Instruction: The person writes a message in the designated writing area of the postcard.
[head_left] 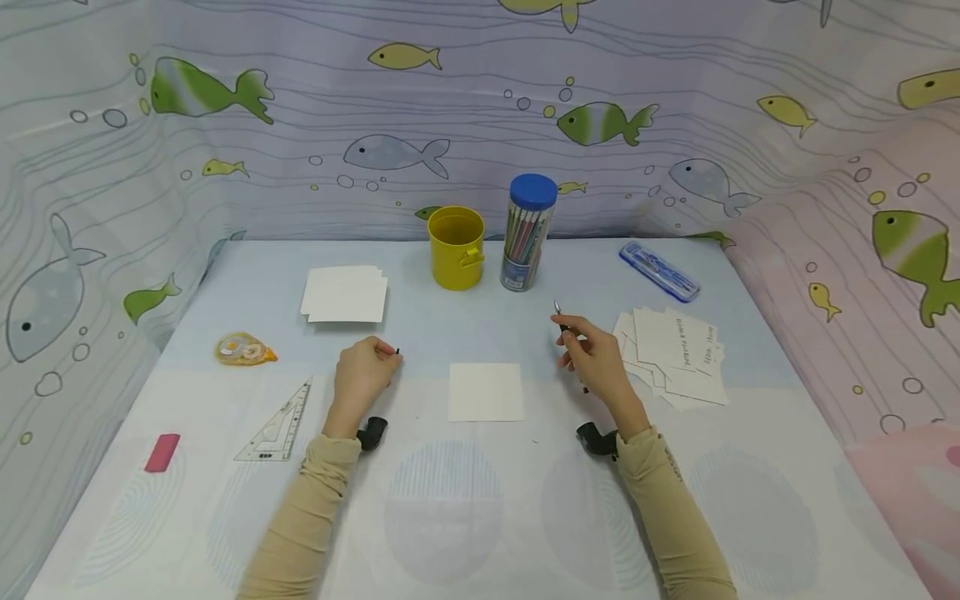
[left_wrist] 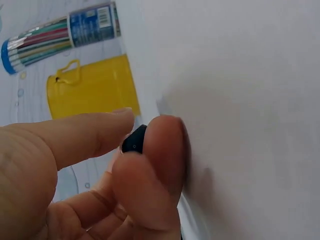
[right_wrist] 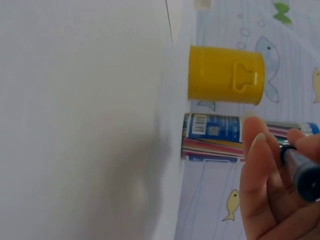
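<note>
My left hand (head_left: 363,372) is above the table, left of a blank square paper (head_left: 485,392). Its thumb and fingers pinch a small black cap-like piece (left_wrist: 134,141), which is mostly hidden between the fingertips. To the right of the paper, my right hand (head_left: 598,358) holds a dark pen (head_left: 564,327) with a silvery tip pointing away from me. The pen's rounded dark end (right_wrist: 306,180) shows large in the right wrist view. A loose pile of written paper sheets (head_left: 693,379) lies just right of this hand.
Behind are a yellow bucket (head_left: 456,260), a blue-lidded tube of pencils (head_left: 528,233) and a blue case (head_left: 660,271). At left lie a stack of blank paper (head_left: 345,294), a correction tape (head_left: 242,350), a set square (head_left: 264,442) and a red eraser (head_left: 162,452).
</note>
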